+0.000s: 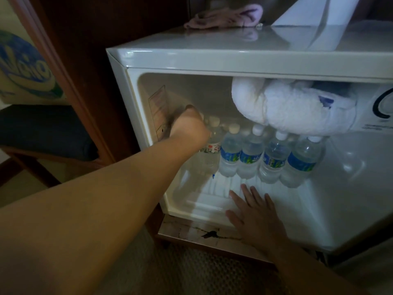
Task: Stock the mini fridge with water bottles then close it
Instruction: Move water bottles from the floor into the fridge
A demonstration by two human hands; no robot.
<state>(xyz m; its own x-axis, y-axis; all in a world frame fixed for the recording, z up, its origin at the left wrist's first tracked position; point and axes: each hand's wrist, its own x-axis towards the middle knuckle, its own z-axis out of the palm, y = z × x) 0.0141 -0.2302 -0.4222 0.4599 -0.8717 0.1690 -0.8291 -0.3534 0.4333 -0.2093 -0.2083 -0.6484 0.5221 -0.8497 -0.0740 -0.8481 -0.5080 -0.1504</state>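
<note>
Dark wood frames the open mini fridge (119, 60). Your left hand (187, 126) grips a clear bottle (209, 150) beside the blue-labelled row (270, 158); right hand (253, 211) rests flat, fingers spread. Stocking seems nearly finished; next, release and shut it.

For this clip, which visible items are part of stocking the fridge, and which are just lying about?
Part of the job:
- mini fridge, open
- blue-label water bottles in a row inside
- white-label bottle gripped by the left hand
- right hand, flat on the fridge floor

Lying about:
- pink cloth on the fridge top
- white paper on the fridge top
- frost lump round the freezer box
</note>
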